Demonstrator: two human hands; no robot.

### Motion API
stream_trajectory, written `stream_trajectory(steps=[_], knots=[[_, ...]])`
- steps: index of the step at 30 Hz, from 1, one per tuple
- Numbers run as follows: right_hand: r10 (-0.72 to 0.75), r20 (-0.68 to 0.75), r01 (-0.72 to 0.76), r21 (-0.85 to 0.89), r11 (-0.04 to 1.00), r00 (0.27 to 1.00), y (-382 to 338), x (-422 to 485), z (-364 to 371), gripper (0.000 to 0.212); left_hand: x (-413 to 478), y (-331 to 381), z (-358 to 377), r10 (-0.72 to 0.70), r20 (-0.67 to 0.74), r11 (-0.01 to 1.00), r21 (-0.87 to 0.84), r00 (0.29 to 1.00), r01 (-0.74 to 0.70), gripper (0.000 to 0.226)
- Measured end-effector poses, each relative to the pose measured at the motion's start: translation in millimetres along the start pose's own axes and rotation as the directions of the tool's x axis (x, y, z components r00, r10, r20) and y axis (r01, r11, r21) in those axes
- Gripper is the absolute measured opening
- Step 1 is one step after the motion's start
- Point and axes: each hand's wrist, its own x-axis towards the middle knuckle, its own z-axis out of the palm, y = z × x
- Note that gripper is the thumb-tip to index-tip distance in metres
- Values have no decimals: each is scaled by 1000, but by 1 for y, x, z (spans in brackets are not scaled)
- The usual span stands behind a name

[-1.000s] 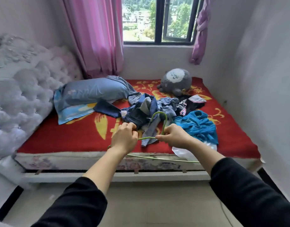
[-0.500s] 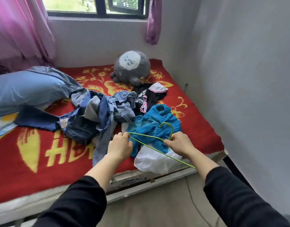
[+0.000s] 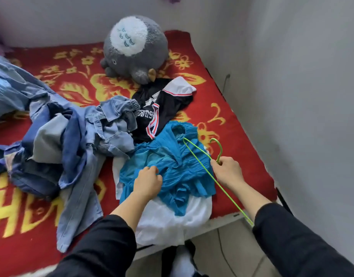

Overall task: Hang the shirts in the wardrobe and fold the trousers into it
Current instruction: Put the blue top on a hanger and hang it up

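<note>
A crumpled blue shirt (image 3: pixel 176 160) with a white lower part lies at the bed's near right edge. My left hand (image 3: pixel 148 181) grips a fold of its blue fabric. My right hand (image 3: pixel 228 171) holds a thin green wire hanger (image 3: pixel 200 158) by its neck, just right of the shirt; the hanger's bar crosses over the shirt's upper right part. A black and white jersey (image 3: pixel 162 104) lies behind the blue shirt. A heap of blue denim clothes (image 3: pixel 76 140) lies to the left.
A grey plush toy (image 3: pixel 134 47) sits at the back of the red and yellow bedspread (image 3: pixel 222 116). A grey wall (image 3: pixel 302 96) runs close along the bed's right side. Tiled floor (image 3: pixel 228 254) shows below the bed edge. No wardrobe is in view.
My left hand let go of the hanger and took hold of the blue shirt. My right hand carried the hanger right, over the shirt. The view moved closer and to the right.
</note>
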Motion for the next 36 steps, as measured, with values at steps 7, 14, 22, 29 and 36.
stream_trajectory(steps=[7,14,22,29,36], knots=[[33,63,-32,-16,999,997,17,99,28,38,86,40,47,-28,60,999,-34,998,30,49],[47,71,-48,4,999,996,33,138,55,33,143,46,91,-3,332,969,233,943,-79,68],[49,78,-55,78,995,996,39,143,60,35,162,62,71,-65,428,843,-460,901,279,48],[-25,41,17,182,983,999,0,131,33,40,151,75,-40,-63,257,503,-826,964,253,53],[-137,-66,151,320,935,988,-66,111,-29,44,110,82,-138,72,18,497,-868,997,-20,41]])
